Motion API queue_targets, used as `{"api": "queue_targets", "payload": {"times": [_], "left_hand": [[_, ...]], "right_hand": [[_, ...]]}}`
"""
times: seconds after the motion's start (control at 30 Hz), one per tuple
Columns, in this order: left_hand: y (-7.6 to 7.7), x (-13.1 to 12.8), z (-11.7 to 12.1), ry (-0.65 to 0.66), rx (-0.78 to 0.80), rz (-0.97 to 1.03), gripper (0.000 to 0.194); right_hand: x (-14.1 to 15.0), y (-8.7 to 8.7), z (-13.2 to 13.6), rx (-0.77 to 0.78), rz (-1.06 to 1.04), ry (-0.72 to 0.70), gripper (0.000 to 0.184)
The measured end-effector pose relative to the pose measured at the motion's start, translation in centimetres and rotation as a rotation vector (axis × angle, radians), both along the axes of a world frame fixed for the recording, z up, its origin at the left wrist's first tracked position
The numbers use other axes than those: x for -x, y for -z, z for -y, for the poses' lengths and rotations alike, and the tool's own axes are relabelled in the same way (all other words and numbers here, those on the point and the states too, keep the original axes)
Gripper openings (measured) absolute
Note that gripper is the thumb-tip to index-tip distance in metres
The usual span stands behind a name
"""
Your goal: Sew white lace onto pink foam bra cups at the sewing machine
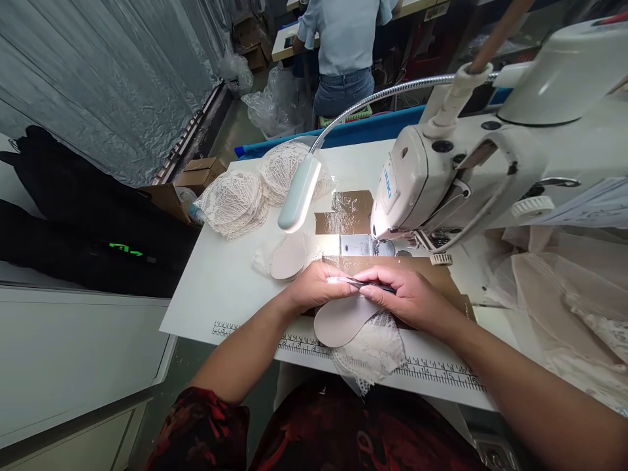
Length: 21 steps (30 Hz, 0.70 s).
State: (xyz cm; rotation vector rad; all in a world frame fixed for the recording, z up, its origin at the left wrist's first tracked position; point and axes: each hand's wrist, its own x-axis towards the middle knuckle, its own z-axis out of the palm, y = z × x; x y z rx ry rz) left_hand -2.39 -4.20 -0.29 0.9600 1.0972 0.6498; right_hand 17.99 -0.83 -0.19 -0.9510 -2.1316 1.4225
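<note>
My right hand [400,294] is closed around the dark end of a slim metal tool [360,283], whose exact kind I cannot make out. The fingers of my left hand [316,284] pinch together at its bright, silvery end. Just below both hands lies a smooth beige bra cup [343,322] with cream lace [375,350] attached or laid along it. The lace hangs over the table's front edge. Beyond my left hand, another beige cup [288,256] rests on the white table, with sheer lace around it.
A white sewing machine [407,176] stands at the right, brown tape [392,265] around its needle area. A lamp [300,193] on a bendy neck hangs over the table. Lace piles [233,203] lie back left; more fabric [564,307] is at right. A person [346,39] sits beyond.
</note>
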Motion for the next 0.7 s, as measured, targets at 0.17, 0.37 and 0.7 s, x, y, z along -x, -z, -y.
{"api": "queue_targets", "payload": {"times": [0.17, 0.37, 0.7], "left_hand": [[-0.2, 0.0, 0.2, 0.029, -0.021, -0.033, 0.032], [0.0, -0.1, 0.2, 0.021, -0.028, -0.056, 0.035], [0.0, -0.3, 0.3, 0.059, -0.042, -0.126, 0.038]], "right_hand": [[-0.1, 0.1, -0.1, 0.003, 0.012, 0.019, 0.026], [-0.4, -0.1, -0.4, -0.011, 0.053, -0.023, 0.028], [0.6, 0.1, -0.1, -0.055, 0.045, -0.01, 0.02]]}}
